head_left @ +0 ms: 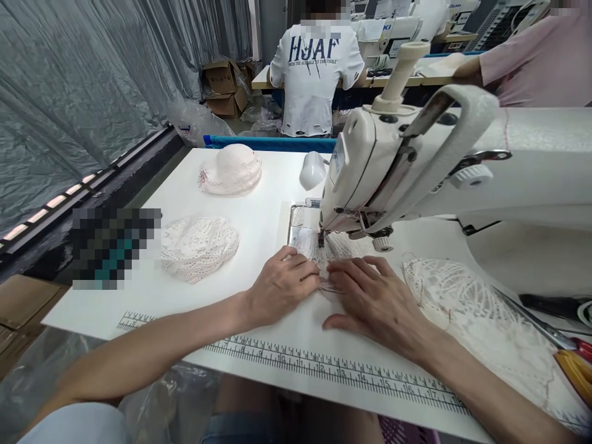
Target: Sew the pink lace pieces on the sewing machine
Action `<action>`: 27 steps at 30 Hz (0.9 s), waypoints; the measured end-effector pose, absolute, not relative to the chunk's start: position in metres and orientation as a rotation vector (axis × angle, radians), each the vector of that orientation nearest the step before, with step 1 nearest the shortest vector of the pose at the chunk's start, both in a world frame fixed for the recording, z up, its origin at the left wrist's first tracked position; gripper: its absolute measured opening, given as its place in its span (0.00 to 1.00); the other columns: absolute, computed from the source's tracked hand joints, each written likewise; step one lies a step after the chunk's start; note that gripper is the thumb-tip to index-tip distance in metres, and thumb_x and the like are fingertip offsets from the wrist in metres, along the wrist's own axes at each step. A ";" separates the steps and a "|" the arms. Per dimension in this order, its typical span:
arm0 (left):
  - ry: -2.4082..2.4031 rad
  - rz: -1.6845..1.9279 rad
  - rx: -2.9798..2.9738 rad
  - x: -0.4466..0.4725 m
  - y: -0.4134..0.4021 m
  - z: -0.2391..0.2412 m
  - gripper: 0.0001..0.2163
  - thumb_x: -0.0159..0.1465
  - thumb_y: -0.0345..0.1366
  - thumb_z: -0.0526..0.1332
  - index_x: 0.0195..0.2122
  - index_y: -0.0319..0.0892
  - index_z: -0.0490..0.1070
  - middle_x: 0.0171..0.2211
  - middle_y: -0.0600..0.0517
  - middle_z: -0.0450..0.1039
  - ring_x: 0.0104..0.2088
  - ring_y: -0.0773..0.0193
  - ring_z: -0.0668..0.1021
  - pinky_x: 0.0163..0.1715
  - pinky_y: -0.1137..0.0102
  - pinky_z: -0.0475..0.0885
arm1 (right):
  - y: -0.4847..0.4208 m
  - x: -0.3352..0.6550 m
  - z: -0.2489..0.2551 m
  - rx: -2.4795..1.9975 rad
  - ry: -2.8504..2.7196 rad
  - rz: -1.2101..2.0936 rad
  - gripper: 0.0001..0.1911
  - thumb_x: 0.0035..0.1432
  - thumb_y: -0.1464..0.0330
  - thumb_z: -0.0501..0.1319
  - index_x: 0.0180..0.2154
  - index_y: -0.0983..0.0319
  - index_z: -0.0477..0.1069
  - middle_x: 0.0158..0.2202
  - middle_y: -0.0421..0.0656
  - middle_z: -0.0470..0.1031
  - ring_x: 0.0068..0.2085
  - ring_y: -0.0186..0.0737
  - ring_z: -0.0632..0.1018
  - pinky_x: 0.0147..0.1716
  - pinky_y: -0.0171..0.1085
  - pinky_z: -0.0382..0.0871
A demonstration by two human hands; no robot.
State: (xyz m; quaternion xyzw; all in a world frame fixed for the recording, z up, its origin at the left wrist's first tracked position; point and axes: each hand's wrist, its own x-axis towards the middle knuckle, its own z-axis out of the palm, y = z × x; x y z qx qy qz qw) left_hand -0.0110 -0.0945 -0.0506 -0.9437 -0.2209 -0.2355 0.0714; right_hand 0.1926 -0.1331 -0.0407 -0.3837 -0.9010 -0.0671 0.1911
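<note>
White lace fabric (340, 245) lies under the presser foot (321, 238) of a white sewing machine (365, 166). My left hand (284, 283) is closed on the near left edge of this lace, its fingers curled and their tips partly hidden. Just to the right, my right hand (370, 296) rests on the lace with fingers stretched forward and the thumb spread out on the table. Between the two hands a little lace shows. More lace pieces (472, 308) lie in a loose heap beyond my right wrist.
A stacked lace pile (201, 246) and a pale moulded cup (231, 169) sit on the white table (263, 216), left of the machine. Scissors (536, 320) lie at the right. A printed ruler (319, 364) runs along the front edge. Two people (319, 80) sit ahead.
</note>
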 end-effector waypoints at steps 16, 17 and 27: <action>-0.810 -0.712 -2.629 0.011 -0.091 -0.047 0.10 0.62 0.21 0.52 0.33 0.38 0.71 0.20 0.57 0.69 0.22 0.69 0.70 0.32 0.69 0.63 | -0.129 0.193 -0.050 -1.148 -2.307 -0.270 0.11 0.64 0.74 0.48 0.31 0.65 0.66 0.23 0.42 0.70 0.25 0.36 0.68 0.29 0.37 0.60; -0.813 -0.714 -2.622 0.012 -0.090 -0.048 0.10 0.62 0.22 0.52 0.32 0.38 0.71 0.20 0.56 0.69 0.22 0.69 0.70 0.32 0.69 0.62 | -0.129 0.193 -0.051 -1.151 -2.309 -0.272 0.11 0.64 0.74 0.48 0.32 0.65 0.66 0.23 0.42 0.70 0.25 0.36 0.68 0.29 0.36 0.60; -0.890 -0.762 -2.753 0.001 -0.104 -0.053 0.05 0.65 0.33 0.57 0.33 0.42 0.71 0.30 0.54 0.71 0.33 0.67 0.71 0.38 0.67 0.60 | -0.133 0.199 -0.050 -1.170 -2.367 -0.051 0.09 0.64 0.66 0.52 0.39 0.63 0.67 0.41 0.48 0.73 0.40 0.44 0.72 0.37 0.41 0.60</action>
